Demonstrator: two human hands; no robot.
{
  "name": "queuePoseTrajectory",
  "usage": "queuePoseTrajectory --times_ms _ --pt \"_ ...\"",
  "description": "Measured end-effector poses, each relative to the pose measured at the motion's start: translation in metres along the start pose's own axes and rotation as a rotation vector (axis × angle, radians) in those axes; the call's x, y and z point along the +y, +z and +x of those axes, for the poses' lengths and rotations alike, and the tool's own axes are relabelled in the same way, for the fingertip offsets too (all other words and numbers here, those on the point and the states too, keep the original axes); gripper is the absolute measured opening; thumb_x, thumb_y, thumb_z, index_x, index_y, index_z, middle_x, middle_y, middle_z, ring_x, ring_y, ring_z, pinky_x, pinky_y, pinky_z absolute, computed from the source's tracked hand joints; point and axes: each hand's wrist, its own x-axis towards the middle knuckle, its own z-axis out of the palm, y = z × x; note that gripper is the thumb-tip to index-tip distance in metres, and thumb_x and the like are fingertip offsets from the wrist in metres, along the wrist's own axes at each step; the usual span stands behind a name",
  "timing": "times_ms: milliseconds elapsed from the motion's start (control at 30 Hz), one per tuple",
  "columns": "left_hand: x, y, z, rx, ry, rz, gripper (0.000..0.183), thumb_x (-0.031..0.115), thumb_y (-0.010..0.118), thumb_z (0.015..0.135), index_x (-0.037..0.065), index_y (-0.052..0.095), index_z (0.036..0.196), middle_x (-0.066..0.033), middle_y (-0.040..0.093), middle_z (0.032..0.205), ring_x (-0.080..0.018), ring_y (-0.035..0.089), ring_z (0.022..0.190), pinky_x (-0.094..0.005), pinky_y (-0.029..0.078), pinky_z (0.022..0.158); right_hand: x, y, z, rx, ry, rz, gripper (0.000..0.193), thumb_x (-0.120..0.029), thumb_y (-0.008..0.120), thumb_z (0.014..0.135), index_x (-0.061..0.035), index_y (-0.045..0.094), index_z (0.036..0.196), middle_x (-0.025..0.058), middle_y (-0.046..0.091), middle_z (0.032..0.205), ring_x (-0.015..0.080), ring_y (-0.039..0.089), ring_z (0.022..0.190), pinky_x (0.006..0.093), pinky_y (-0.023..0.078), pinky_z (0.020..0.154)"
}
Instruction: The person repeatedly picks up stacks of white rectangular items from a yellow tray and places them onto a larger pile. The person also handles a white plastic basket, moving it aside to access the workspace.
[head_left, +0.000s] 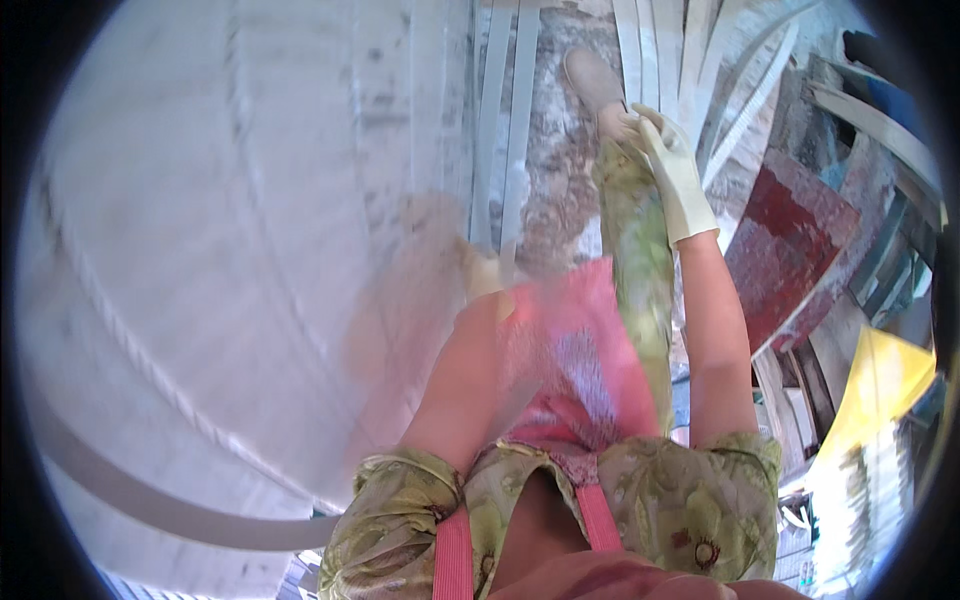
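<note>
My right hand [672,170], in a pale cream rubber glove, reaches forward over my trouser leg. Its fingers point forward, loosely stretched beside several long pale flat strips [650,60]; no grip on a strip can be made out. My left hand [484,276], also in a pale glove, is low beside my pink apron [570,350]. Motion smears its fingers, so their closure is unclear. Close to it are narrow pale strips [517,120] that run away from me. A large whitish sheet-like surface [230,220] with rope-like ridges fills the left side.
Stained, rough ground [560,150] lies between the strips, with my shoe [592,78] on it. To the right are a worn dark-red board [795,240], stacked scrap pieces and a yellow sheet [885,380]. A curved grey band [170,510] crosses the lower left.
</note>
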Motion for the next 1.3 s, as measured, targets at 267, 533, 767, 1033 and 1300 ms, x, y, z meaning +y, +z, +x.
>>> queuePoseTrajectory --times_ms 267,533,767,1033,1300 --pt "-0.04 -0.066 -0.069 -0.581 -0.279 -0.387 0.049 0.024 0.061 0.092 0.002 0.063 0.135 -0.0236 0.061 0.137 -0.0389 0.059 0.126 -0.051 0.05 0.102 0.087 -0.095 -0.274 0.291 0.242 -0.132 0.041 -0.033 0.062 0.103 -0.0037 0.065 0.132 0.0086 0.074 0.102 0.0142 0.068 0.086 0.0265 0.049 0.071" --pt "-0.005 -0.108 -0.033 -0.574 0.313 -0.656 0.045 0.017 0.057 0.089 0.0 0.058 0.131 -0.0176 0.063 0.125 -0.032 0.059 0.109 -0.0507 0.051 0.095 0.321 -0.056 -0.668 0.519 0.574 -0.277 0.034 -0.03 0.061 0.096 -0.0017 0.073 0.11 0.0118 0.075 0.093 0.0217 0.07 0.081 0.036 0.055 0.075" --pt "0.031 -0.173 -0.062 -0.322 0.427 -0.282 0.048 0.024 0.054 0.098 -0.003 0.056 0.137 -0.0176 0.063 0.134 -0.0321 0.06 0.118 -0.0476 0.049 0.1 0.39 0.005 -0.738 0.827 0.627 -0.402 0.036 -0.029 0.051 0.097 -0.0014 0.072 0.106 0.0236 0.075 0.089 0.033 0.075 0.091 0.0436 0.058 0.082" --pt "0.052 -0.121 -0.122 -0.454 0.606 -0.331 0.042 0.034 0.054 0.101 0.004 0.06 0.129 -0.0064 0.063 0.124 -0.0201 0.056 0.103 -0.0399 0.046 0.092 0.285 -0.107 -0.704 0.767 0.531 -0.233 0.039 -0.042 0.055 0.097 -0.0074 0.073 0.099 0.0188 0.074 0.093 0.0378 0.071 0.087 0.0465 0.055 0.076" --pt "0.014 0.003 -0.349 -0.547 1.28 0.574 0.035 0.029 0.058 0.104 -0.001 0.073 0.111 -0.012 0.076 0.097 -0.0213 0.068 0.087 -0.0426 0.053 0.075 0.34 -0.26 -0.824 0.821 0.577 -0.006 0.045 -0.045 0.057 0.096 -0.0031 0.073 0.095 0.0174 0.072 0.078 0.0307 0.071 0.07 0.0449 0.054 0.07"
